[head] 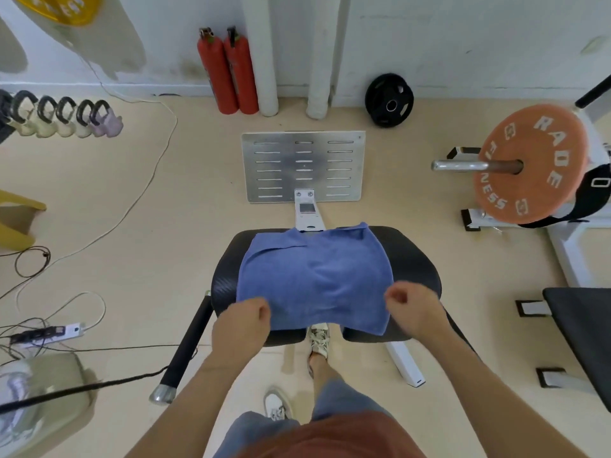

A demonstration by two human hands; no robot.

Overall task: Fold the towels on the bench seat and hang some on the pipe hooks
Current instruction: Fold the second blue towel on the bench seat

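Blue towel (314,279), spread across black desk (413,259); left grip (243,320) and right grip (410,309) each curled, pinching its near corners at desk's near edge.

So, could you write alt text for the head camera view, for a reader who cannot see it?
A person's left hand and right hand grip the near side of a blue towel spread over a black bench seat. Beyond, two red fire extinguishers stand by the wall; an orange weight plate is at right.

A rust-orange shirt (334,438), faded blue denim trousers (251,434) and white patterned sneakers (319,338), with bare forearms (198,375)
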